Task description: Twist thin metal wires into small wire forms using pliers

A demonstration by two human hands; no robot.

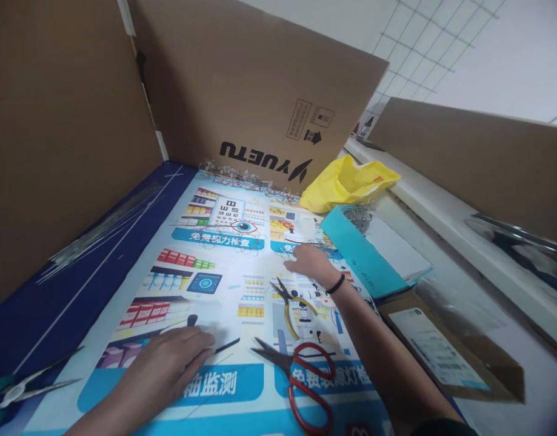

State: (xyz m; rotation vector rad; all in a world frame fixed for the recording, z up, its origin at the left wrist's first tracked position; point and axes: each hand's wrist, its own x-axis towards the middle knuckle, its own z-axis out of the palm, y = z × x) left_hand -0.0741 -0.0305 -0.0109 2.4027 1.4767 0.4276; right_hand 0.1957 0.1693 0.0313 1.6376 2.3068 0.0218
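Note:
My left hand [180, 351] is closed over the printed poster sheet [223, 290]. A thin black strip [228, 345] sticks out to the right from between its fingertips. My right hand [311, 263], with a black band at the wrist, is reached forward with fingers curled together near thin wires on the sheet. What it pinches, if anything, is too small to make out. Between the hands lie yellow-handled pliers [293, 307], jaws apart. Below them are red-handled scissors [300, 378], partly spread.
Cardboard walls [251, 91] stand at the back and left. A bundle of thin wires [105, 230] lies on the blue surface at left, green-handled scissors [28, 387] at lower left. At right are a yellow bag [346, 184], a teal folder [355, 251] and a brown parcel [496, 369].

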